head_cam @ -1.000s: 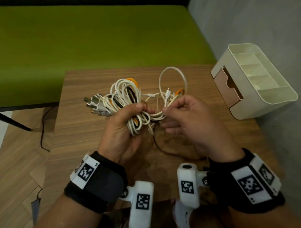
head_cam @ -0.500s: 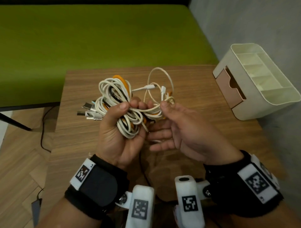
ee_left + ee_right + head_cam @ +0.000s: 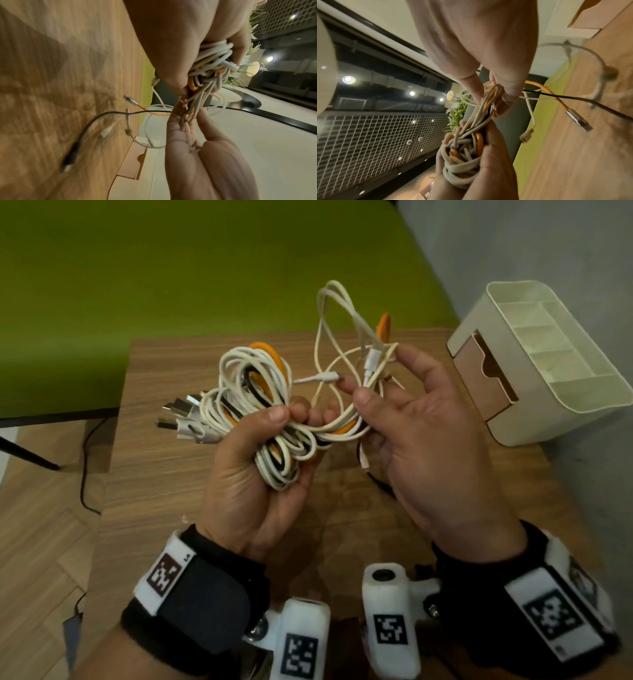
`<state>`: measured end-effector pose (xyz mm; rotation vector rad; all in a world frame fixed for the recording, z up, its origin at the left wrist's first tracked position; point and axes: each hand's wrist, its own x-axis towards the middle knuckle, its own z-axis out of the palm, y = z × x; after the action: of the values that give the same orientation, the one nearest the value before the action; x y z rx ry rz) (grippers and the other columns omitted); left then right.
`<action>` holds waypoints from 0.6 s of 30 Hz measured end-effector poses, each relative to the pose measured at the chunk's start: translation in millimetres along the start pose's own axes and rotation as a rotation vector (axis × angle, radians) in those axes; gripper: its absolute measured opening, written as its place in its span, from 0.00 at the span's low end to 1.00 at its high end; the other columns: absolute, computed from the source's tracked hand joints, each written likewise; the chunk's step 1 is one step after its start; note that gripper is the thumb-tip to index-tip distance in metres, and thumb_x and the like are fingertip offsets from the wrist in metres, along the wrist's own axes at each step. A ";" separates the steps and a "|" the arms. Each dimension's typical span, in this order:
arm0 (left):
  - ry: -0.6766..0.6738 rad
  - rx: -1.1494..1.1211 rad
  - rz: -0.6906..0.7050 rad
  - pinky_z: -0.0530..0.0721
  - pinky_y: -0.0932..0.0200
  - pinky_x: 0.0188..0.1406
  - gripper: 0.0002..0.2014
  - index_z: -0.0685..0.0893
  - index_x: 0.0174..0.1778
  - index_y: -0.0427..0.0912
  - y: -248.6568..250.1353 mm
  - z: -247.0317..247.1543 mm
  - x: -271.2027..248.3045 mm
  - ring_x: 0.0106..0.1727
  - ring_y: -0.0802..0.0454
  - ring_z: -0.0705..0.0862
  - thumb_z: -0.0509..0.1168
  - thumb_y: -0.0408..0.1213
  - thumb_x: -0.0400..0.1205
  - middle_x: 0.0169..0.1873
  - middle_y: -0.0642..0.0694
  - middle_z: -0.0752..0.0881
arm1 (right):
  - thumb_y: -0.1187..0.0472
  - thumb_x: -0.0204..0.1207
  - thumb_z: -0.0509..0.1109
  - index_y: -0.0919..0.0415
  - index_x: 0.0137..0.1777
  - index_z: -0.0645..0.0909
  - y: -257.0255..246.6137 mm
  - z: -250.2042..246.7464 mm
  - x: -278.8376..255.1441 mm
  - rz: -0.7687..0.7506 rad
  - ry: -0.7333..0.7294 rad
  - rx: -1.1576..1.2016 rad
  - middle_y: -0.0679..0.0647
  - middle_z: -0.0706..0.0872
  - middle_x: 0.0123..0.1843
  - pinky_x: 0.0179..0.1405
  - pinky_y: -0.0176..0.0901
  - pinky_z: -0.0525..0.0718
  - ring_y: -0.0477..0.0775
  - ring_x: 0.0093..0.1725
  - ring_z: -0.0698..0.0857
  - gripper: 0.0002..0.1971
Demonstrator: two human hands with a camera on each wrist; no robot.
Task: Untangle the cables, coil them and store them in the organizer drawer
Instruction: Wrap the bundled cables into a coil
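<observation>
Cables (image 3: 260, 405): white, orange and black, all knotted up.
Left hand (image 3: 253, 474): squeezes the bunch.
Right hand (image 3: 421, 433): pinches white strands.

Looks like an office lounge, maybe: green sofa (image 3: 205, 268) by a wood table (image 3: 171, 474), plants (image 3: 458, 112), w/ ceiling spot lights (image 3: 348, 79), grid panels (image 3: 368, 135).

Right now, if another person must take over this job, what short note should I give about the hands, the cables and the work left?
Left hand: grips the cable bundle, white, orange and black, tangled, above the table.
Right hand: pinches white loops pulled out of the bundle.
Organizer: at the table's right edge, drawer partly open; its inside is not visible.
Done: no cable is separated.
Left: untangle, coil each cable, store all in the drawer.
</observation>
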<state>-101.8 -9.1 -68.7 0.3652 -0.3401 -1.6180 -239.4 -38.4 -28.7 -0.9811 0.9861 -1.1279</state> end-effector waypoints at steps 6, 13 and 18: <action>0.223 0.166 -0.025 0.88 0.58 0.46 0.08 0.85 0.29 0.38 -2.4 -0.5 2.8 0.35 0.52 0.86 0.64 0.31 0.72 0.29 0.45 0.84 | 0.62 0.84 0.63 0.50 0.87 0.42 17.9 0.3 -1.4 -0.017 -0.032 -0.360 0.40 0.88 0.64 0.71 0.61 0.79 0.45 0.65 0.86 0.40; 0.292 0.271 -0.043 0.88 0.58 0.35 0.16 0.86 0.51 0.30 -14.1 5.6 2.9 0.36 0.49 0.90 0.67 0.27 0.67 0.38 0.38 0.89 | 0.64 0.87 0.62 0.48 0.70 0.82 12.0 -1.9 -6.1 -0.102 -0.080 -0.666 0.43 0.92 0.54 0.55 0.50 0.88 0.43 0.52 0.90 0.17; 0.266 0.314 -0.023 0.89 0.49 0.48 0.27 0.81 0.66 0.29 -18.6 5.7 3.9 0.54 0.40 0.89 0.72 0.26 0.69 0.57 0.30 0.87 | 0.60 0.85 0.66 0.47 0.62 0.87 12.0 -6.8 -6.7 -0.136 -0.031 -0.741 0.47 0.92 0.46 0.44 0.47 0.86 0.48 0.44 0.90 0.12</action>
<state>-121.2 -11.5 -71.6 0.8175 -0.3875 -1.5166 -243.9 -30.8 -41.2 -1.6690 1.3647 -0.8513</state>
